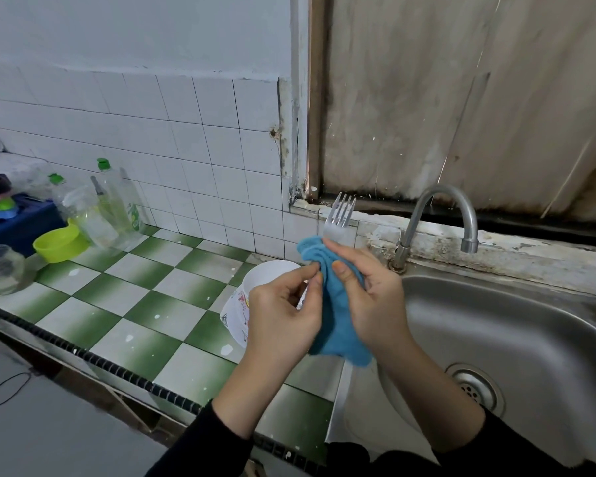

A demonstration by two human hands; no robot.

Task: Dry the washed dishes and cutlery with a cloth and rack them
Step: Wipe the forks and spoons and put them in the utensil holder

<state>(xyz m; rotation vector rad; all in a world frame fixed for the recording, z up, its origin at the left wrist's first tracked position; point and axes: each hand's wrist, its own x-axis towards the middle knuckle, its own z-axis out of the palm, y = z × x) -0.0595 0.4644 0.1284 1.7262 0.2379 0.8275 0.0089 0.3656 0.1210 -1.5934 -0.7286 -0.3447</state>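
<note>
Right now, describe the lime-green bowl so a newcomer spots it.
Start at the checked green-and-white counter left of the steel sink. Follow it left to the clear bottles. The bowl is opaque lime green; the bottles and jar beside it are see-through.

I record one metal fork, held upright with four tines pointing up and its handle hidden inside a blue cloth. The cloth is bunched round the handle and hangs below in a loose fold. The right grip clasps cloth and fork together, and the left grip pinches the cloth's left edge. Partly hidden behind the left grip, a white bowl sits mouth up on a white patterned plate, both on the green-and-white tiled bench.
</note>
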